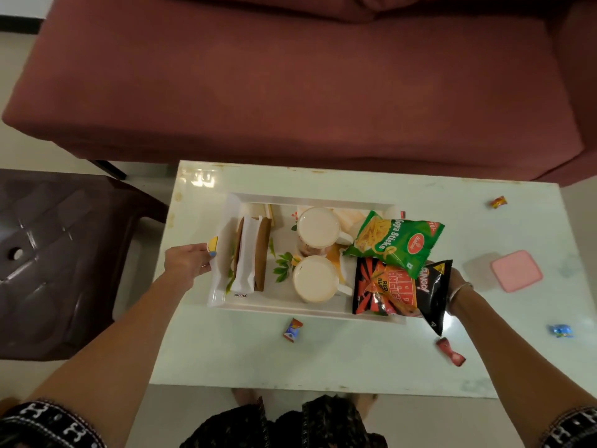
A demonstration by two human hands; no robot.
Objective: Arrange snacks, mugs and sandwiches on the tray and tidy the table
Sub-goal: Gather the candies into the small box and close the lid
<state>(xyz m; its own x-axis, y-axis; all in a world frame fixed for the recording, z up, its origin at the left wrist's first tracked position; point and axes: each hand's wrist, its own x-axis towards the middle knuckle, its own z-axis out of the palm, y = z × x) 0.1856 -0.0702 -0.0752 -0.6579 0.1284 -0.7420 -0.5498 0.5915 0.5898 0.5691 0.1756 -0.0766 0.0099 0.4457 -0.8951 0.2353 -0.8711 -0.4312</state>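
Note:
A white tray sits on the pale glass table. On it lie a wrapped brown sandwich at the left, two mugs of pale drink in the middle, a green Soya Sticks packet and a black-and-red Bingo packet at the right. My left hand grips the tray's left rim. My right hand is at the tray's right end, mostly hidden behind the Bingo packet.
Small wrapped candies lie loose on the table: one in front of the tray, a red one, a blue one, another at the far right. A pink square lid lies right. A maroon sofa stands behind, a dark plastic stool left.

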